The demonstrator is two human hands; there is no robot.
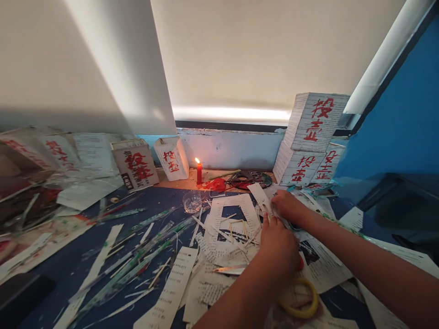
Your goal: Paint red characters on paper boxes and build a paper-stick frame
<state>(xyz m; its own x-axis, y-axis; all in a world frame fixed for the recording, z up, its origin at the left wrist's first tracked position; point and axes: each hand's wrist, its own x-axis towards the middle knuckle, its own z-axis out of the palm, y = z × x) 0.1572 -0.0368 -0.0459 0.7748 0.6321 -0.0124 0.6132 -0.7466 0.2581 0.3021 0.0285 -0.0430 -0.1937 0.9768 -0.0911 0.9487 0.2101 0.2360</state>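
My left hand (279, 242) reaches in from the bottom, its fingertips pressed onto a narrow white paper strip (258, 195). Just beyond it, my right hand (287, 205) is closed with curled fingers beside that strip; whatever it pinches is too small to make out. Under my left forearm lie scissors (230, 269), their blades poking out to the left. A yellow tape roll (314, 297) sits to the right of my left forearm. Cut printed paper (254, 205) with a window-like opening lies left of my hands, with thin sticks (231, 230) across it.
A lit red candle (199, 173) burns at the back, near red wax (216, 184) and a dark round object (254, 179). A clear glass (192, 202) stands ahead. Paper boxes with red characters are stacked right (318, 121) and lined up left (135, 164). Plastic strips (126, 265) litter the blue tabletop.
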